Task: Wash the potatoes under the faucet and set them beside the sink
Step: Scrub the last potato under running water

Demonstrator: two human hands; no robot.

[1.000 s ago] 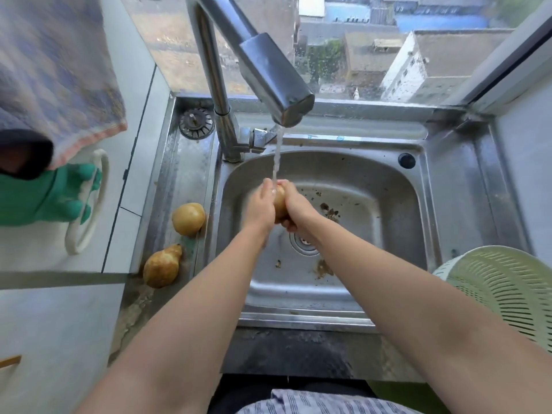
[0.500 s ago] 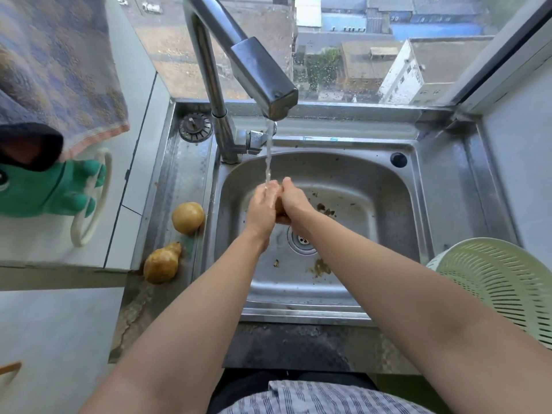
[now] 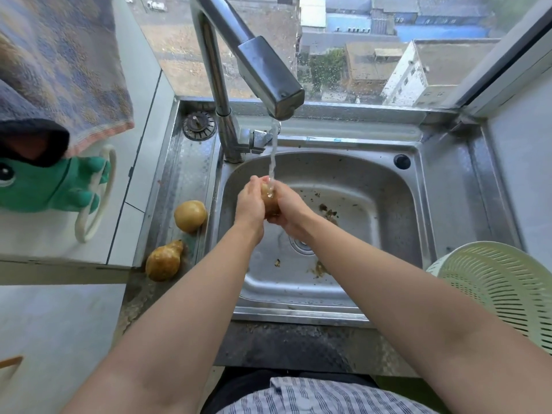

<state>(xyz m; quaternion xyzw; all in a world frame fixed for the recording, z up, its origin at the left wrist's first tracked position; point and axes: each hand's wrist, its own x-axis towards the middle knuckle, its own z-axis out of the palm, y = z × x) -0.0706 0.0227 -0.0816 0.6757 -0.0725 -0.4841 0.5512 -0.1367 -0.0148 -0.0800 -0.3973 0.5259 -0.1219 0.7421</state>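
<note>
A wet brown potato (image 3: pixel 269 200) sits between my left hand (image 3: pixel 249 203) and my right hand (image 3: pixel 291 209), both closed around it over the steel sink (image 3: pixel 388 222). Water runs from the faucet (image 3: pixel 268 79) straight onto the potato. Two other potatoes lie on the steel ledge left of the basin: a round one (image 3: pixel 190 216) and a pear-shaped one (image 3: pixel 163 261) nearer to me.
Bits of dirt and peel lie in the basin around the drain (image 3: pixel 300 245). A pale green colander (image 3: pixel 498 291) stands at the right. A sink strainer plug (image 3: pixel 199 126) rests behind the faucet. A green frog-shaped holder (image 3: pixel 44 186) and a towel (image 3: pixel 59 64) hang at left.
My hands have turned the potato under the stream, and more of it shows between my palms than half a second ago. The two potatoes on the ledge have not moved.
</note>
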